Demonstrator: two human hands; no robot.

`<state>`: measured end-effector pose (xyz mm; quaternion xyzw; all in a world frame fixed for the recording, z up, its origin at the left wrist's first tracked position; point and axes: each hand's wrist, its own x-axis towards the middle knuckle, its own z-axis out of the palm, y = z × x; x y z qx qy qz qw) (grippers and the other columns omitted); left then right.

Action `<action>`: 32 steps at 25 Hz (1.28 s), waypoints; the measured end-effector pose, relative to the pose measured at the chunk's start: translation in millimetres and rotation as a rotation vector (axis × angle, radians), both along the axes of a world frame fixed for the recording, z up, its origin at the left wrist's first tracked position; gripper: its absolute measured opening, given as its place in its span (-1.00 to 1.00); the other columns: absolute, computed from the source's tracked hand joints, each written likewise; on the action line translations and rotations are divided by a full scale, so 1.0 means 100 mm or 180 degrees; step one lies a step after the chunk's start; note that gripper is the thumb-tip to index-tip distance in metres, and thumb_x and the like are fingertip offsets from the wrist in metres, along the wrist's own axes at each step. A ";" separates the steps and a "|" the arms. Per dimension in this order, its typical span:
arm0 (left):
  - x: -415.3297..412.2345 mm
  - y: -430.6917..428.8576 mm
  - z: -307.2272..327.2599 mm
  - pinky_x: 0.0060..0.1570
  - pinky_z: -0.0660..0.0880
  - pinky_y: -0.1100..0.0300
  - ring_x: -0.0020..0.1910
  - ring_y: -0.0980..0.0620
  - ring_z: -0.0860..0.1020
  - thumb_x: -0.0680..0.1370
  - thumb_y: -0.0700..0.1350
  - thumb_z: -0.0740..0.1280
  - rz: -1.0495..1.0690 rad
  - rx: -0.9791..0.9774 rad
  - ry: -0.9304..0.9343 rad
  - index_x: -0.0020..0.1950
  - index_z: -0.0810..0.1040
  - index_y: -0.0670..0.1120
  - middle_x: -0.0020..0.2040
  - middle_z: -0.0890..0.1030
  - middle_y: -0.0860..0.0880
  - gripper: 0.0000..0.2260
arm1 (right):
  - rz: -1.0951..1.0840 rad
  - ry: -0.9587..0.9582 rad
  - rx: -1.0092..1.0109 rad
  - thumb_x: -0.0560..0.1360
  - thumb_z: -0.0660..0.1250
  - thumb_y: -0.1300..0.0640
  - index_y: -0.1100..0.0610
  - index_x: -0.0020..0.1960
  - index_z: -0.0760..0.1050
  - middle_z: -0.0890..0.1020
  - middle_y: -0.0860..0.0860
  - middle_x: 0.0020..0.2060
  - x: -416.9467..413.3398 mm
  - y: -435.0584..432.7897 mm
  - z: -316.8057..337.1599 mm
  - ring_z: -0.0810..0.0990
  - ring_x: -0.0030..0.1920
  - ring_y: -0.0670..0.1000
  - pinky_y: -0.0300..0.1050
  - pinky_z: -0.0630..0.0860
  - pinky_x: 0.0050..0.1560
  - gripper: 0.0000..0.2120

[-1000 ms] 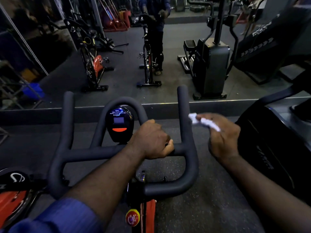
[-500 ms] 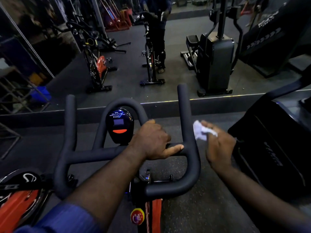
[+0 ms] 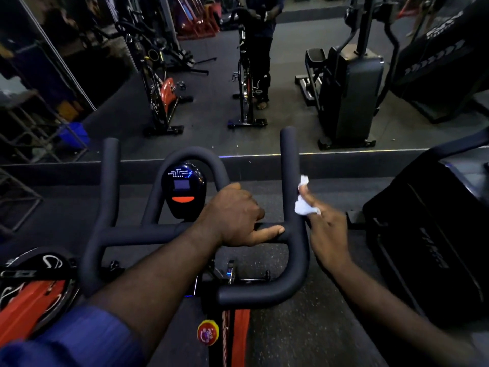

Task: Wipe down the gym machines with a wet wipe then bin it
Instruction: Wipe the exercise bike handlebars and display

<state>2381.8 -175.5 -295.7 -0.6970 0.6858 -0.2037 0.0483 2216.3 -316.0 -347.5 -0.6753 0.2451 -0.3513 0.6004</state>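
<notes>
White wet wipe [image 3: 303,203], scrunched, sits against the outer side of the right upright horn of the handlebar [image 3: 132,233], about halfway up the horn. Right hand [image 3: 328,229] pinches the wipe at its fingertips and presses it to the black foam grip; one finger points up along the horn, and how the thumb lies cannot be made out. Left hand [image 3: 235,215] is closed over the horizontal crossbar just left of that same horn, fingers wrapped over the top, thumb lying straight along the bar toward the right. A blue sleeve [image 3: 79,337] is pushed up on the left forearm. Between the inner loop of the handlebar stands an oval console [image 3: 184,192] with a small lit screen, blue markings above it and an orange-red button below. Below the bar: a round yellow-and-red knob [image 3: 208,332] on the bike's frame. Lower left, a red and black flywheel cover [image 3: 29,295]. To the right, well apart from the handlebar, a large black machine [image 3: 428,234]. Ahead, a wall mirror [image 3: 211,115] down to floor level reflects bikes and a standing person.
</notes>
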 end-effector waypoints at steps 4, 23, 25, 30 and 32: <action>-0.01 0.01 0.04 -0.15 0.25 0.06 -0.31 -0.11 0.58 0.62 0.41 0.03 0.0018 0.0029 0.0093 -0.39 0.50 -0.04 -0.41 0.58 -0.04 -0.35 | 0.0149 0.0283 0.0115 0.63 0.22 0.47 0.14 0.36 0.60 0.66 -0.16 0.28 -0.71 0.55 -0.26 0.60 0.36 -0.07 -0.22 0.50 0.35 -0.58; -1.32 0.93 -0.26 0.20 0.53 0.05 0.07 0.06 0.62 0.56 -0.10 0.34 0.2106 -0.2139 0.3453 0.01 0.61 -0.07 0.07 0.69 0.00 -0.91 | 0.0610 0.0325 0.1275 0.48 0.32 -0.05 0.00 0.09 0.59 0.61 -0.16 -0.08 -1.15 0.88 -0.28 0.57 -0.07 -0.11 -0.15 0.51 0.03 -0.76; -1.69 1.17 -0.21 0.16 0.57 -0.02 0.04 0.04 0.66 0.57 -0.08 0.35 0.2710 -0.2540 0.3681 -0.02 0.61 0.04 0.02 0.71 0.06 -0.95 | 0.1111 0.0250 0.2053 0.54 0.24 0.35 0.22 0.26 0.62 0.74 -0.06 0.05 -1.28 1.03 -0.22 0.70 0.08 -0.03 -0.12 0.60 0.19 -0.65; -2.48 1.88 0.01 0.04 0.59 -0.05 -0.07 -0.04 0.69 0.54 0.03 0.36 0.3238 -0.3109 0.4000 -0.07 0.63 0.12 -0.12 0.72 0.01 -0.94 | 0.2102 0.0220 0.2843 0.61 0.17 0.51 0.32 0.27 0.56 0.72 0.17 0.15 -1.53 1.26 0.09 0.70 0.14 0.09 -0.13 0.68 0.09 -0.68; -2.80 2.23 0.11 -0.04 0.59 0.01 -0.14 0.04 0.70 0.61 -0.11 0.39 0.3369 -0.3350 0.4034 -0.05 0.63 0.01 -0.09 0.72 -0.09 -0.94 | 0.2432 0.0279 0.2701 0.64 0.23 0.43 0.30 0.21 0.57 0.74 0.16 0.11 -1.66 1.43 0.14 0.73 0.10 0.08 -0.10 0.70 0.05 -0.78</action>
